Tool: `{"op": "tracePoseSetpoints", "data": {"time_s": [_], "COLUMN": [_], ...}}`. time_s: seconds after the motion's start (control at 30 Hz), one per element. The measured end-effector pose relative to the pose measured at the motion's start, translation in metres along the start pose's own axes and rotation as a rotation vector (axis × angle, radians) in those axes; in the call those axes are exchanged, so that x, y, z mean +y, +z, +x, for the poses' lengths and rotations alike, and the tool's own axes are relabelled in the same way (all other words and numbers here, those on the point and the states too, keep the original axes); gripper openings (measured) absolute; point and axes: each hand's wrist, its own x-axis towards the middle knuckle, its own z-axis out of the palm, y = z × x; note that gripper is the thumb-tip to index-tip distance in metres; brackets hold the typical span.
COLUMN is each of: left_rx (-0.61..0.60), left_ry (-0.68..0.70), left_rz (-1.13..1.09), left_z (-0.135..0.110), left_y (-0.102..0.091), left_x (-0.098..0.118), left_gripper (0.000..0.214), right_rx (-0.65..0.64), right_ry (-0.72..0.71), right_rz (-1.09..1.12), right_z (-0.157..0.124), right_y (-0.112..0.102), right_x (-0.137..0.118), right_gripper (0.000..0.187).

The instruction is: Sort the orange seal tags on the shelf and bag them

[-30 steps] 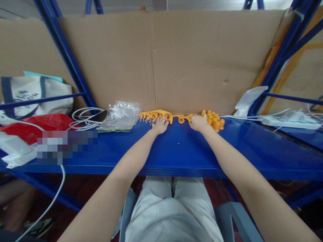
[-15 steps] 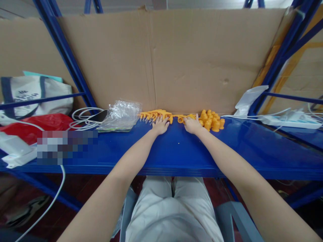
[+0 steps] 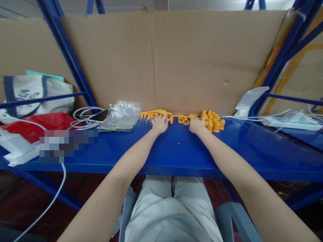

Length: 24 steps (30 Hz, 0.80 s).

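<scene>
A row of orange corkscrews (image 3: 151,114) with metal spirals lies along the back of the blue shelf. My left hand (image 3: 159,124) rests on their right end, fingers spread forward over the handles. To its right lie two orange ring-ended pieces (image 3: 183,121), open ends facing me. My right hand (image 3: 197,126) is beside them, fingers curled down at an orange plastic piece that it mostly hides, one finger sticking up. Right against this hand stands a cluster of orange bell-shaped plastic parts (image 3: 214,121).
Clear plastic bags (image 3: 122,114) lie left of the corkscrews, beside a coiled white cable (image 3: 85,116). Farther left are a red bag (image 3: 37,126) and a canvas bag (image 3: 32,94). A white power strip (image 3: 290,121) sits at right. Upright cardboard (image 3: 196,60) backs the blue shelf (image 3: 174,151).
My right hand has moved right, toward the bell-shaped cluster, uncovering the two ring-ended pieces. My left hand stays on the corkscrews, almost unmoved. The view has shifted slightly.
</scene>
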Motion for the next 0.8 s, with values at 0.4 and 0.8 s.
{"op": "tracePoseSetpoints", "data": {"time_s": [0.4,0.8], "left_rx": [-0.014,-0.094], "left_ry": [0.036,0.077], "left_rz": [0.022,0.082], "left_z": [0.002,0.006], "left_y": [-0.010,-0.005], "left_x": [0.000,-0.005], "left_gripper": [0.031,0.039], "right_rx": [0.039,0.059], "right_ry": [-0.194,-0.292], "right_rz": [0.073,0.218], "right_z": [0.008,0.012], "right_y": [0.012,0.018], "right_x": [0.004,-0.002], "right_gripper": [0.048,0.039]}}
